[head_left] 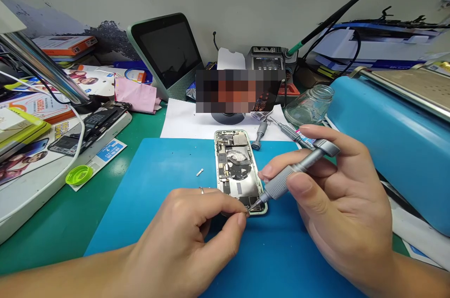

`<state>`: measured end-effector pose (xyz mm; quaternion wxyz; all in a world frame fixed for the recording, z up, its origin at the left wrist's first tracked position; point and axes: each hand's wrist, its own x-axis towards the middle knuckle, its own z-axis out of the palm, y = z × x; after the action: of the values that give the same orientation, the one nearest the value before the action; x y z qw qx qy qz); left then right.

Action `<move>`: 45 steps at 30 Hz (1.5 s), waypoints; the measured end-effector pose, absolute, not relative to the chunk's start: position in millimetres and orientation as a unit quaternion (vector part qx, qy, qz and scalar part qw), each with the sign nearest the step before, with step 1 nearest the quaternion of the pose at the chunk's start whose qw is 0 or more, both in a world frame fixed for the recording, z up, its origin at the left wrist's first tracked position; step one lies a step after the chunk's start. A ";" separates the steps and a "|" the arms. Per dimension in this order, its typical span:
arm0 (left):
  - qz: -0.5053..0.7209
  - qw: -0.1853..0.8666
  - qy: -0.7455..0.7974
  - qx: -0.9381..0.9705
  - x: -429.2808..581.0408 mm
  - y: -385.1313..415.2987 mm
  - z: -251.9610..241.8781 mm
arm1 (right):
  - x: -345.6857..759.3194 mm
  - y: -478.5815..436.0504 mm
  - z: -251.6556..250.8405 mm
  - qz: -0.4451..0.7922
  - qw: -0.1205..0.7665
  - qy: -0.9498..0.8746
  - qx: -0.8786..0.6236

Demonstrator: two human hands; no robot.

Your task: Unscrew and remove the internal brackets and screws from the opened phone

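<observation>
right hand [337,209] grip closed round screwdriver [295,171], tip slanting down-left onto near end of opened phone [237,169] | left hand [190,237] grip pinched shut on that end, just beside tip | long axis: straight away from both grips, on blue mat [158,171] | nearer: left

The near end of the opened pale-green phone [236,167] is partly covered by the left hand [190,237]; what is pinched there, at the tip of the grey knurled metal screwdriver [298,167], is too small to be told. The light-blue metal machine [386,148] is cut off by the right edge.
</observation>
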<state>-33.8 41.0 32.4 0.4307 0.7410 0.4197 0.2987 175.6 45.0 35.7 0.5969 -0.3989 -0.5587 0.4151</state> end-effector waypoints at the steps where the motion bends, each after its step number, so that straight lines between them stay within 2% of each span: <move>1: 0.299 0.432 0.420 0.740 -33.8 41.0 32.6 | 175.5 45.3 35.8 0.416 0.597 -0.558 -0.399; 32: 0.311 0.441 0.389 0.747 -37.1 41.2 29.9 | 177.7 50.8 33.6 0.394 0.606 -0.584 -0.369; 45: 0.279 0.415 0.428 0.753 -35.1 42.0 33.5 | 177.5 49.3 33.1 0.396 0.608 -0.578 -0.374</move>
<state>-35.1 42.0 33.5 0.4151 0.7525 0.4284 0.2791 177.5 49.3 33.1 0.6080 -0.3740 -0.5778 0.3957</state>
